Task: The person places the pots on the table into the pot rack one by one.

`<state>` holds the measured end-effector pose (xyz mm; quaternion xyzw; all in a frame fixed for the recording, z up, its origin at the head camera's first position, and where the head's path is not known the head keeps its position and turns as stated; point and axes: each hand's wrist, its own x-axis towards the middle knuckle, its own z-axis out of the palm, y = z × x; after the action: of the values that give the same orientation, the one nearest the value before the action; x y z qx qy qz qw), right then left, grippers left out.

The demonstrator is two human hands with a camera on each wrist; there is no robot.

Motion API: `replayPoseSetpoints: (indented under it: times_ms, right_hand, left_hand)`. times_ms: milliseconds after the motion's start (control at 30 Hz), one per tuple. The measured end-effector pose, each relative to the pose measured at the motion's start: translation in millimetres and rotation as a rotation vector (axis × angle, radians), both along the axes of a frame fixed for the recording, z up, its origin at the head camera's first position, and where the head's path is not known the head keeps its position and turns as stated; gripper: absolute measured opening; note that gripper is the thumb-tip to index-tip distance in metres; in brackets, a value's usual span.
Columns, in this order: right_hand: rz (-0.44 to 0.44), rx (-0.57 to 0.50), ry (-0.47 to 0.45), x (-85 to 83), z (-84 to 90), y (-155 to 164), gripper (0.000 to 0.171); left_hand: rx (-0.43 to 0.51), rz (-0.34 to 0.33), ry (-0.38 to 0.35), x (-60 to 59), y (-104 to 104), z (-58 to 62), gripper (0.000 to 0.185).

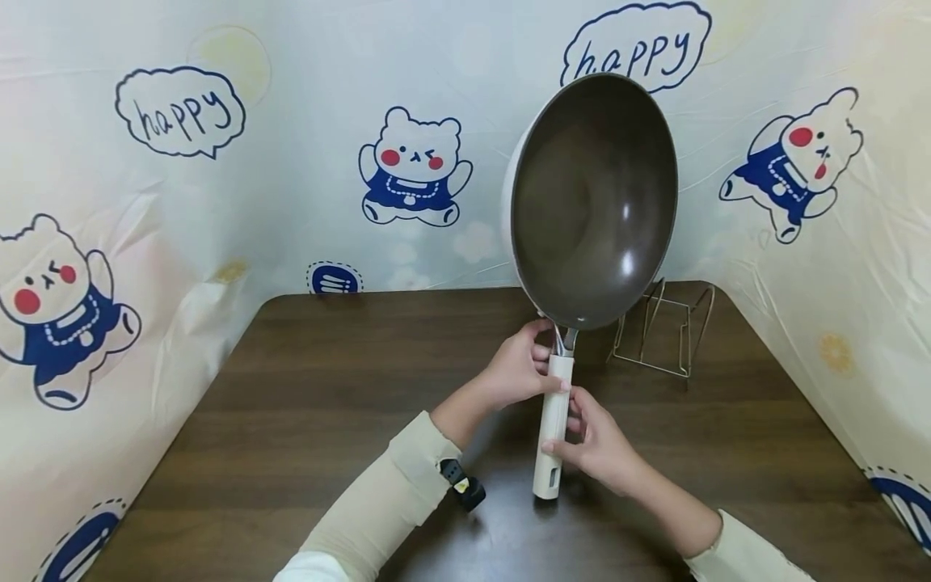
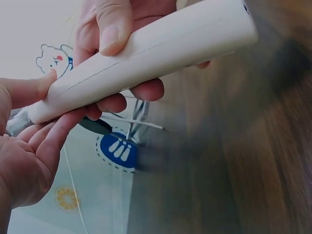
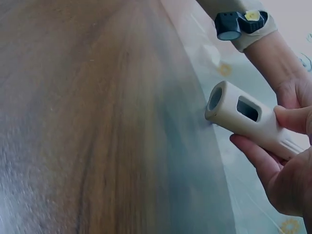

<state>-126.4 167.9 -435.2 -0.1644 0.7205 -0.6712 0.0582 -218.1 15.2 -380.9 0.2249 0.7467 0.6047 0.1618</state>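
A deep frying pan (image 1: 592,202) with a dark brown inside and a pale outside is held up over the table, its bowl at the top and its cream handle (image 1: 553,428) pointing down. My left hand (image 1: 518,368) grips the handle's upper end by the metal neck, thumb across the front. Lower on the same handle, my right hand (image 1: 600,440) holds it from the right side, thumb in front and fingers behind. In the right wrist view the handle's hollow end (image 3: 215,99) and its hanging slot (image 3: 248,108) show.
A wire rack (image 1: 662,339) stands at the table's back right, partly behind the pan. The dark wooden table (image 1: 349,364) meets a printed cloth backdrop (image 1: 305,145) at the back and sides. A black strapped device (image 1: 463,487) sits on the left wrist.
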Motion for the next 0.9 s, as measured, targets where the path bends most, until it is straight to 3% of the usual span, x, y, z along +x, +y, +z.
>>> replayPoseSetpoints:
  times_ms: [133,233,300,467,733,900]
  right_hand:
    - [0.004,-0.042,-0.025,-1.8,1.0,7.0,0.069]
    - [0.012,-0.037,-0.011,-2.3,-0.3,12.1,0.072]
    - [0.018,-0.032,0.002,-2.6,-1.8,15.2,0.074]
    - [-0.002,-0.03,0.01,-2.2,-4.8,22.6,0.075]
    - [-0.059,0.004,-0.038,0.1,-0.6,38.0,0.075]
    - [-0.125,0.071,-0.04,3.2,-0.3,47.3,0.073]
  left_hand:
    - [0.056,-0.049,-0.113,-9.3,7.9,1.6,0.066]
    - [0.055,-0.107,-0.129,-15.3,11.2,0.4,0.051]
    - [0.038,-0.139,-0.105,-17.2,12.8,-0.7,0.047]
    - [0.0,-0.183,-0.025,-17.3,20.4,-1.5,0.056]
    - [-0.046,-0.144,0.106,-12.9,34.9,2.5,0.063]
    - [-0.087,-0.165,0.164,-12.2,45.4,0.9,0.064]
